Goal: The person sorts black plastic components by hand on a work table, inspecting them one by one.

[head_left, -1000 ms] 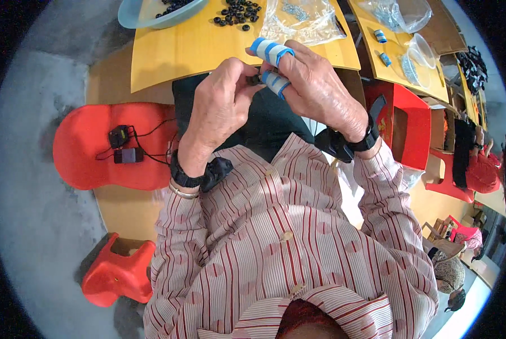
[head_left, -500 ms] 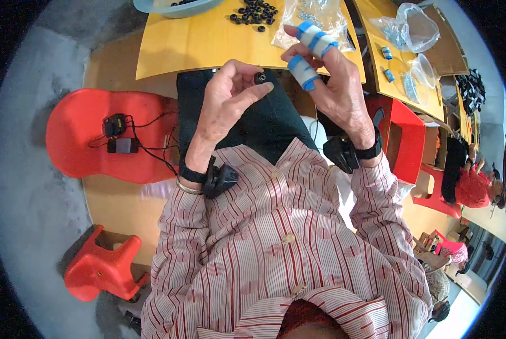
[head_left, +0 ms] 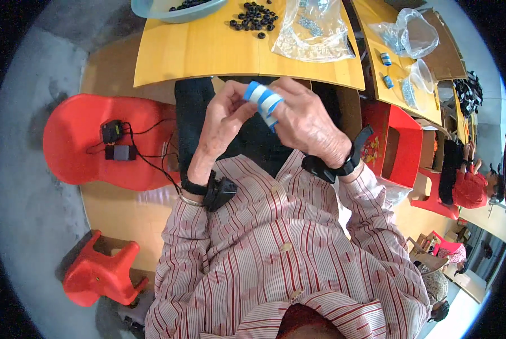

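Note:
My left hand [head_left: 222, 121] is closed in a pinch above my lap. The small round black part with a metal centre, seen in it half a second ago, is now hidden behind the fingers. My right hand [head_left: 309, 121] meets the left one's fingertips, its fingers bent and closed. Blue and white tape [head_left: 264, 100] wraps its thumb and forefinger. Whatever those taped fingers pinch does not show. Beyond the hands, on the yellow table [head_left: 202, 53], lie several small black round parts [head_left: 255, 20] beside a clear plastic bag [head_left: 312, 34] of small metal pieces.
A pale blue basin [head_left: 179, 12] with black parts stands at the table's far left. On my left, a red chair [head_left: 77, 141] carries small black devices with cables. A red stool [head_left: 103, 271] stands behind it. Another table [head_left: 400, 101] and seated people are to the right.
My right hand has come down and left, from apart with raised fingers to closed against the left hand's fingertips. The black part has gone out of sight between them.

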### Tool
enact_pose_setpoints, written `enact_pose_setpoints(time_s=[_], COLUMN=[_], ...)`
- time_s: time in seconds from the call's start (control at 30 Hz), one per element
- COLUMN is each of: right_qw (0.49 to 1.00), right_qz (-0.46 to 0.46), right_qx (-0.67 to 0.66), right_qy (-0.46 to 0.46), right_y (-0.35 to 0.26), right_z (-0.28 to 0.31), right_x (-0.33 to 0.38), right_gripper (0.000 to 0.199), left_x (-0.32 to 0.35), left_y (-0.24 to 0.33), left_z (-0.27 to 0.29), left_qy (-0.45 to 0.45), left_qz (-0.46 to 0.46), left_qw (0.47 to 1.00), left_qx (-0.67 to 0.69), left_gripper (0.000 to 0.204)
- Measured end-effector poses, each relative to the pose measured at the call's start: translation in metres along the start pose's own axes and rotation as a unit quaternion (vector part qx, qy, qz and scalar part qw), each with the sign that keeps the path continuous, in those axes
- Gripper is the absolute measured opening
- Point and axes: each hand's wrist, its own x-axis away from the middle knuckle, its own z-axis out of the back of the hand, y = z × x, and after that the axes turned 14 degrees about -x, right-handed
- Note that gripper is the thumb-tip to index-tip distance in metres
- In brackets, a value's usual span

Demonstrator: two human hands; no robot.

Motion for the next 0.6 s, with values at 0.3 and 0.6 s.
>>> enact_pose_setpoints(time_s=[0.3, 0.6], right_qw=[0.998, 0.992], right_qz=[-0.021, -0.101], right_qx=[0.05, -0.021], right_qy=[-0.031, 0.07], right_y=[-0.003, 0.024], right_z=[-0.013, -0.006], right_x=[0.009, 0.015], right_gripper=[0.034, 0.038], left_x=[0.001, -0.005], left_y=[-0.016, -0.02], left_z=[-0.003, -0.006], left_qy=[0.017, 0.046], left_qz=[-0.006, 0.033], left_qw=[0.999, 0.996], left_qx=[-0.031, -0.071], left_gripper=[0.019, 0.019])
